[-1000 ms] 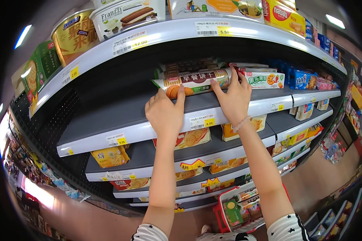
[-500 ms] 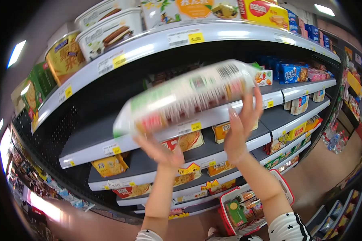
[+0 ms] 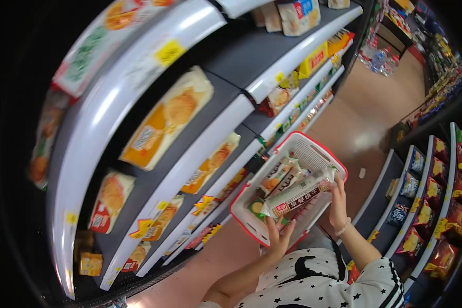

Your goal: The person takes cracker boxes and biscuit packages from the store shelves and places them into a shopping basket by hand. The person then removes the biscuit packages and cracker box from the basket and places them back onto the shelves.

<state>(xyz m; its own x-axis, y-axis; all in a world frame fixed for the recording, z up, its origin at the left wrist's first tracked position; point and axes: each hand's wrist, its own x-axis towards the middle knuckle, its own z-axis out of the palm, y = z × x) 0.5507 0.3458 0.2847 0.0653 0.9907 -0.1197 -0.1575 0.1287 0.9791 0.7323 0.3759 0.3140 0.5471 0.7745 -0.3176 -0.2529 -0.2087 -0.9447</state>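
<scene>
A long, wrapped snack package [image 3: 302,193], white and pale green with a dark printed band, lies across the opening of the red-rimmed white shopping basket [image 3: 250,218]. My left hand [image 3: 278,237] grips its lower left end, fingers under and along the near edge. At the upper right end, my right hand [image 3: 338,204] is closed around the wrapper. Beneath it in the basket are other packages [image 3: 278,175] and a green pack [image 3: 256,209], partly covered by the long one. Whether the package touches them I cannot tell.
Shelves with bagged biscuits [image 3: 169,119] and yellow price tags rise on the left. A lower rack of snack bags [image 3: 425,213] stands on the right. Between them runs the tiled aisle floor [image 3: 362,118], with bottled drinks [image 3: 380,57] farther along.
The view has turned down and to the right. Both hands have brought the long package from in front of the shelves down to the basket, still holding it.
</scene>
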